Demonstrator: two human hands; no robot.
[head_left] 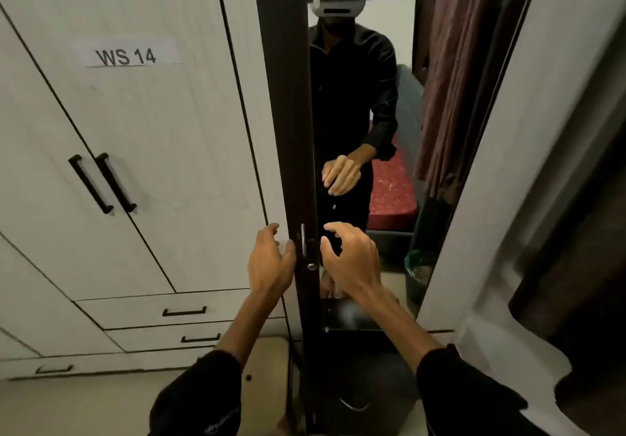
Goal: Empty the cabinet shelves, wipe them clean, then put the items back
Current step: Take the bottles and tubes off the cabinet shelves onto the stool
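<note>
Door handle (303,240) stands vertical between both hands; left hand (271,263) nearer, thumb just beside it; right hand (352,259) close; both half-open, holding nothing.

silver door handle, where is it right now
In the head view, the silver door handle sits on the dark mirrored door's edge, between both hands, above the round lock.

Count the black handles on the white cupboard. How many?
5: two upright door handles side by side, and three drawer handles lower down. More may be out of view.
</note>
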